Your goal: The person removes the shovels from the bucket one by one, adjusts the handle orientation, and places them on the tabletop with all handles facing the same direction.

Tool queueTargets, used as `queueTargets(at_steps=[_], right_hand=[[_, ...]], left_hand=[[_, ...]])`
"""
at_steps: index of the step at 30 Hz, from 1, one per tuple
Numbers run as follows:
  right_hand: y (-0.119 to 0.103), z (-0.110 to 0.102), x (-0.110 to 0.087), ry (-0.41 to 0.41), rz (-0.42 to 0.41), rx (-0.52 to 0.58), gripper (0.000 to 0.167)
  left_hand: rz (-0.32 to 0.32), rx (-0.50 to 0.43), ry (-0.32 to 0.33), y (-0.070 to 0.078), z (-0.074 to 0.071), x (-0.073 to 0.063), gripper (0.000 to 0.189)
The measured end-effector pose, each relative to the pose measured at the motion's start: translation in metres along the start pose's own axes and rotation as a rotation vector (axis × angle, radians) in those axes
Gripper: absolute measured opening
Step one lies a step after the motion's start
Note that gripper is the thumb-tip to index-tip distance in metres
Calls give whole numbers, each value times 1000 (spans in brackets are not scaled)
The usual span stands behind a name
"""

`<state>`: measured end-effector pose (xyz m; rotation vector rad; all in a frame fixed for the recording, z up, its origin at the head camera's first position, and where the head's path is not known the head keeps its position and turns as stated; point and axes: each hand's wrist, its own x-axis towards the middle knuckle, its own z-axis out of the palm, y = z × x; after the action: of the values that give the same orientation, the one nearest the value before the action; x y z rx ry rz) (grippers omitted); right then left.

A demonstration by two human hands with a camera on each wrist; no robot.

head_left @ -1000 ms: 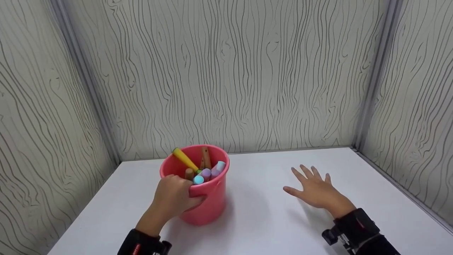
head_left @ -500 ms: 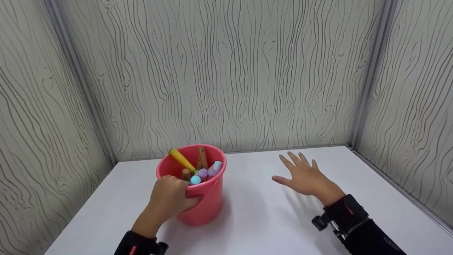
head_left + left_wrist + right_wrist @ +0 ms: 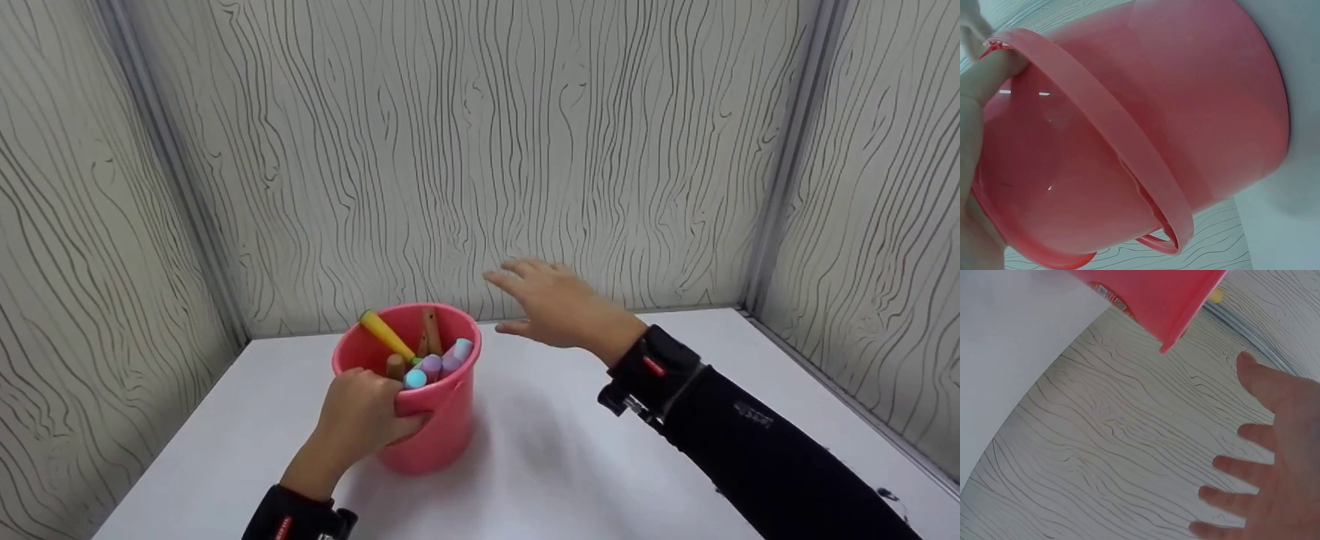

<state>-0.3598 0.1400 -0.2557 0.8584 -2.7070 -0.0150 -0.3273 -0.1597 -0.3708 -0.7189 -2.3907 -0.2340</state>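
Note:
A pink bucket (image 3: pixel 439 439) stands upright on the white table, its pink handle (image 3: pixel 1106 112) hanging down against the side in the left wrist view. My left hand (image 3: pixel 360 412) grips the bucket's near rim, fingers over the edge and thumb outside. Inside are a yellow tapered stick (image 3: pixel 388 335), brown wooden pieces (image 3: pixel 432 330), and several pastel cylinders, among them a light blue-ended one (image 3: pixel 415 379) and a purple one (image 3: pixel 430 366); their lower parts are hidden. My right hand (image 3: pixel 562 304), fingers spread, hovers right of the bucket, above rim height and touching nothing.
The white table (image 3: pixel 540 480) extends around the bucket. Wood-grain patterned panels (image 3: pixel 525 150) enclose it at the back and both sides, with grey metal posts (image 3: pixel 787 172) at the corners. A label (image 3: pixel 1111 297) shows on the bucket's outside in the right wrist view.
My right hand has risen and moved left toward the bucket, from low over the table at the right. My left hand keeps its grip on the rim; the bucket stays in place.

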Motion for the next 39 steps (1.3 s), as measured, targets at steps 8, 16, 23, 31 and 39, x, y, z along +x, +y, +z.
queueTargets(at_steps=[8, 16, 23, 31, 39], right_hand=[[-45, 25, 41, 46, -375, 37, 25], [-60, 52, 65, -126, -284, 76, 16], [-62, 52, 79, -284, -103, 110, 20], [-60, 52, 84, -357, -56, 85, 20], [-65, 45, 83, -336, -114, 99, 13]], left_hand=[[5, 33, 5, -1, 2, -6, 40], [23, -13, 12, 2, 7, -4, 36], [30, -5, 35, 0, 5, -2, 38], [42, 4, 52, 1, 4, 1, 41], [5, 6, 33, -2, 2, -2, 42]])
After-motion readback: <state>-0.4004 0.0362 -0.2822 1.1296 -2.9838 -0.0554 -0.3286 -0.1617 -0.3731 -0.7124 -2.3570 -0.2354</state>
